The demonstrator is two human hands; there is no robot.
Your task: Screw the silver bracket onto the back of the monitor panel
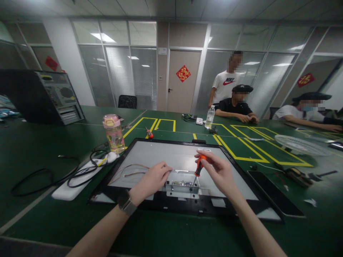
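My right hand (221, 175) is closed on a red-and-black screwdriver (198, 167), held upright. Its shaft reaches down to the right end of a metal bracket (182, 193) with a row of connector ports. Beneath the bracket lies a monitor panel (160, 151) with a pale grey back and black frame, flat on the table. At the bracket's left side, my left hand (155, 175) has its fingers curled together against the metal edge; the thumb's contact is hidden. Thin wires (131, 171) run across the panel beside my left hand.
On the left are a pink-lidded bottle (114, 134), a white power strip (77, 182), black cables and a computer case (40, 96). Behind the panel lies another screwdriver (149, 134). A black bar-shaped part (276, 192) lies right; a water bottle (210, 117) and several people are beyond.
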